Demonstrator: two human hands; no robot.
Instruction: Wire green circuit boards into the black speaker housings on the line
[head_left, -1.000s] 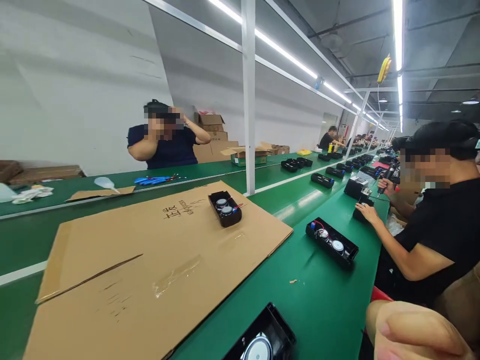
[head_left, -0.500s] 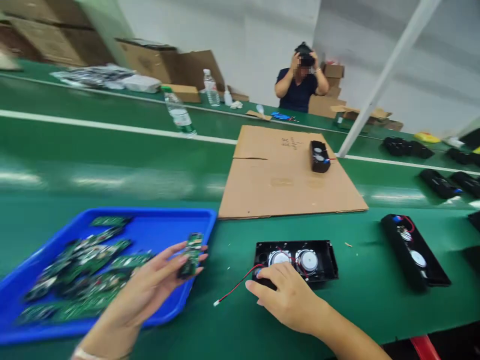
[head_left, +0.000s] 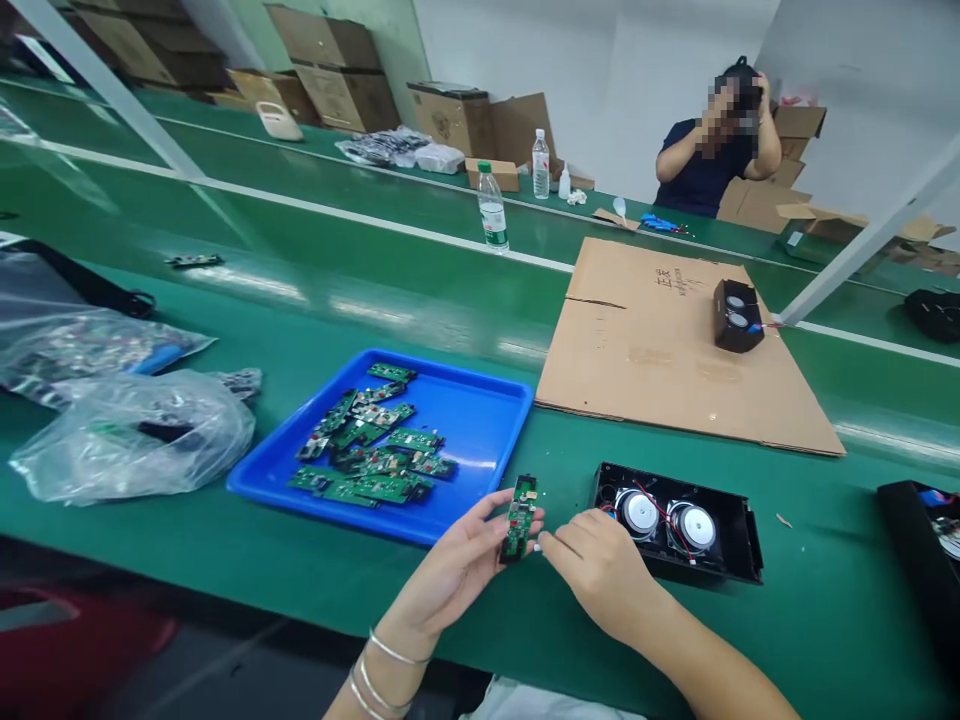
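Observation:
My left hand (head_left: 480, 545) grips a narrow green circuit board (head_left: 519, 518), held upright over the bench beside the tray. Close to the board's lower right, my right hand (head_left: 600, 570) pinches a small white wire connector (head_left: 537, 547), most of its lead hidden by the fingers. A black speaker box (head_left: 724, 560) lies with its inside up just beyond my right hand, showing two round silver speakers (head_left: 694, 527) and red and black wires. The blue tray (head_left: 487, 400) to the left carries several more green circuit boards (head_left: 375, 488).
Clear plastic bags (head_left: 135, 440) lie at the left. Behind the speaker box is a flat cardboard sheet (head_left: 645, 390) bearing another speaker box (head_left: 739, 315). One more box (head_left: 919, 570) stands at the right edge. A water bottle (head_left: 492, 210) and a person (head_left: 705, 160) are farther back.
My view has swung left. The left hand has brought the circuit board rightward, away from over the tray. My right hand has left the speaker box and now pinches the connector beside the board.

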